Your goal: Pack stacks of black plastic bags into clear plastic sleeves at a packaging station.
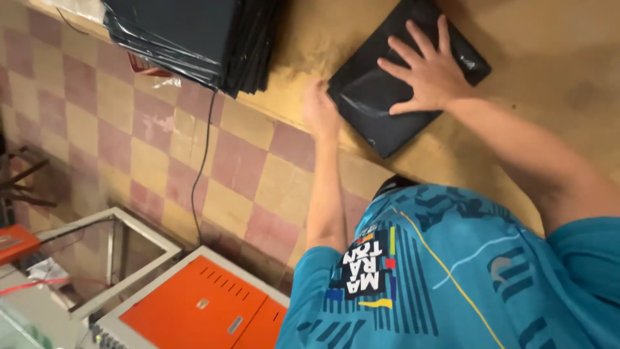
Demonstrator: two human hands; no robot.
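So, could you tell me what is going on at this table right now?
A person in a teal patterned shirt is pressing a flat black plastic package onto a yellowish tabletop. The right hand lies spread flat on top of it, while the left hand sits at its near-left edge. A stack of similar black packages rests nearby.

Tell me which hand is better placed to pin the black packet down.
Right, probably: the right hand lies flat, fingers spread, on the black packet; the left hand, blurred, is only at its edge.
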